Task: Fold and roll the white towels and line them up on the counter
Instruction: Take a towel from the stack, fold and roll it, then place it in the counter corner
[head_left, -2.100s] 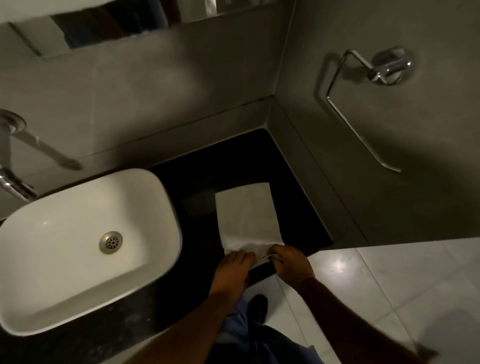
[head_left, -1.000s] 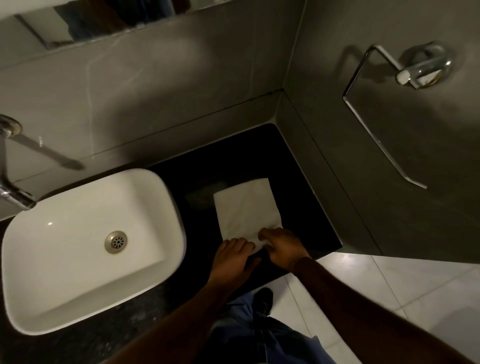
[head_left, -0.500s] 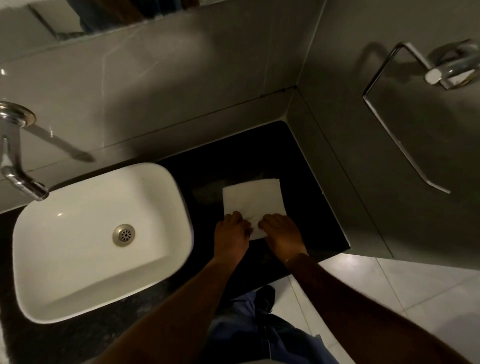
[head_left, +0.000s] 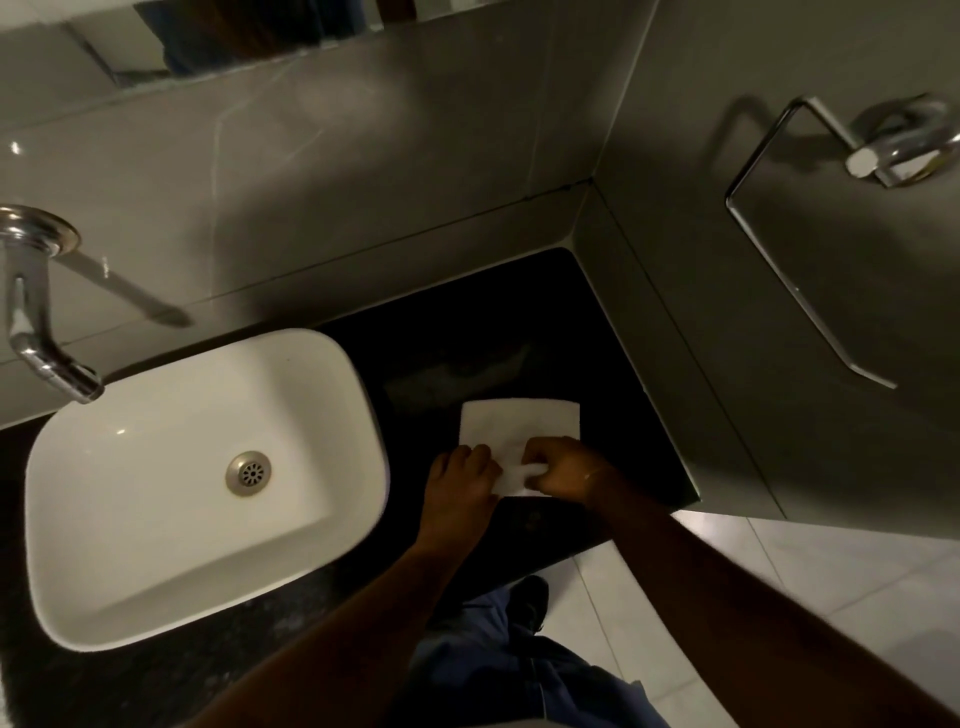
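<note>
A white towel (head_left: 511, 423) lies on the black counter (head_left: 613, 332), right of the sink. Its near end is rolled into a short thick roll under my fingers; the far part still lies flat. My left hand (head_left: 460, 480) presses on the roll's left end with curled fingers. My right hand (head_left: 563, 467) grips the roll's right end, thumb under the white fold. Both hands hide most of the roll.
A white basin (head_left: 332, 374) with a metal drain takes up the counter's left. A chrome tap (head_left: 31, 332) juts from the back wall. A chrome towel ring (head_left: 769, 260) hangs on the right wall. White floor tiles (head_left: 779, 566) lie beyond the counter's front edge.
Both hands have rolled the towel's near end away from me. The flat part has grown much shorter, and the hands sit further onto the counter.
</note>
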